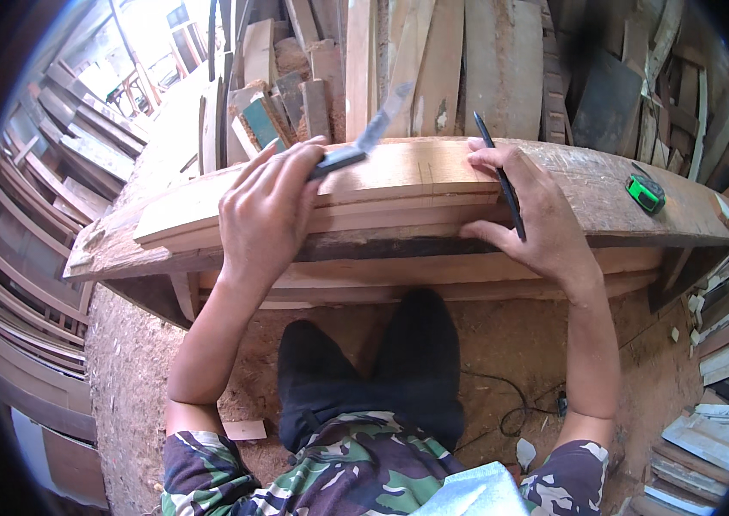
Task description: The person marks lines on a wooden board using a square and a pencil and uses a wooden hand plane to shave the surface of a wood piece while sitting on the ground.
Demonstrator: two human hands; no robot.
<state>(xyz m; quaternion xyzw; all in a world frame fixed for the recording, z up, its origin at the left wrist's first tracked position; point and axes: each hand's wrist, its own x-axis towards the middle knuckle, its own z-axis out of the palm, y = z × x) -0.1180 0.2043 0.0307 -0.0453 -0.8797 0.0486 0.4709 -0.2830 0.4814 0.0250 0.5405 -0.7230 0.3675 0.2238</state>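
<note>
Pale wood is dominating a workshop bench (588, 185), where a long board (382, 179) is lying lengthwise along the near side, over a second piece. At left, curved-looking rows of stacked panels (29, 249) are lining the floor, and the bench's left end is reaching past the board. The left hand (263, 202) is gripping a dark-handled, steel-bladed tool (373, 135) above the board, its blurred blade pointing far and right; the exact kind is staying hard to tell. To the right of it, thin drawn lines (429, 175) are crossing the board. The right hand (541, 202) is holding a black pencil (507, 191) against the fingers, while thumb and forefinger are spreading wide at the board's right end. Marking is apparently under way: some lines are already showing, no cut is appearing along them, and how much is remaining cannot be judged.

For movement, the left forearm is crossing the near bench edge, and dark-trousered legs (416, 361) are standing close below it. Upright planks (433, 73) are crowding the far side. Farther right, bench surface is leaving sliding room between the right hand and a green tape measure (645, 195), which is resting near the right end
</note>
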